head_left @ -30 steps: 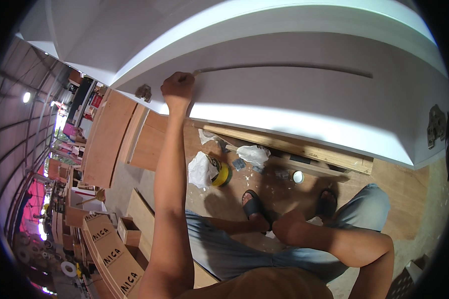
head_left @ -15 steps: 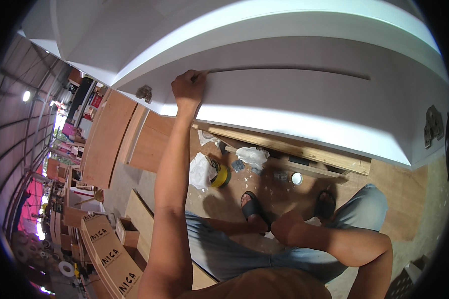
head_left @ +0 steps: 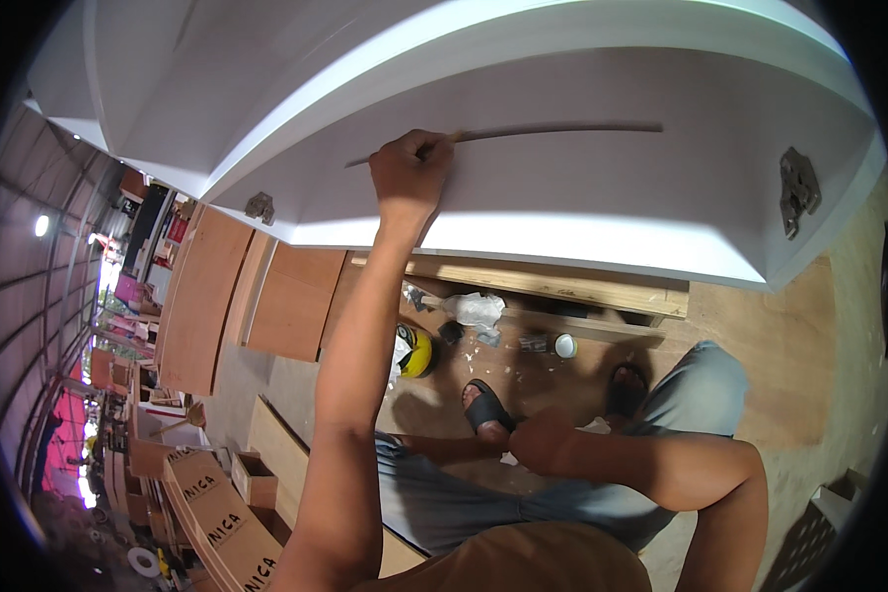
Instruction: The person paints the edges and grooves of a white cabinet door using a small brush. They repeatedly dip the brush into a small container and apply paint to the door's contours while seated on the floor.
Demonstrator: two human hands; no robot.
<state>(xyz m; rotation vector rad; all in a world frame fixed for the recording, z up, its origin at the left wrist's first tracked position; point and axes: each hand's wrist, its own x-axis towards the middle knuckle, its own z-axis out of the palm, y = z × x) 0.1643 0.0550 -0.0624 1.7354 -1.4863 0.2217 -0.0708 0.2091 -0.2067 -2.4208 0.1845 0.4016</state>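
Observation:
My left hand (head_left: 409, 178) reaches up to a white cabinet panel (head_left: 582, 183), its fingers pinched together against a long, thin dark slot (head_left: 562, 129). The slot shows on both sides of the hand. Whatever the fingers hold is hidden, apart from a small pale bit at their tips that I cannot make out. Lower down, my right hand (head_left: 543, 444) hangs closed in front of my knees, away from the cabinet. Its fingers are curled out of sight. A metal hinge (head_left: 799, 192) is fixed at the panel's right end, and a smaller hinge (head_left: 259, 207) at the left.
Wooden beams (head_left: 562, 284) lie beneath the cabinet. On the floor are a yellow and black tub (head_left: 417, 352), a crumpled white plastic bag (head_left: 476, 310) and a small white cup (head_left: 565, 345). Cardboard boxes (head_left: 217, 513) and brown boards (head_left: 202, 296) stand to the left.
My left hand has slid right along the slot, so the slot's left end now shows. The view has shifted somewhat. My right hand stays closed in about the same place.

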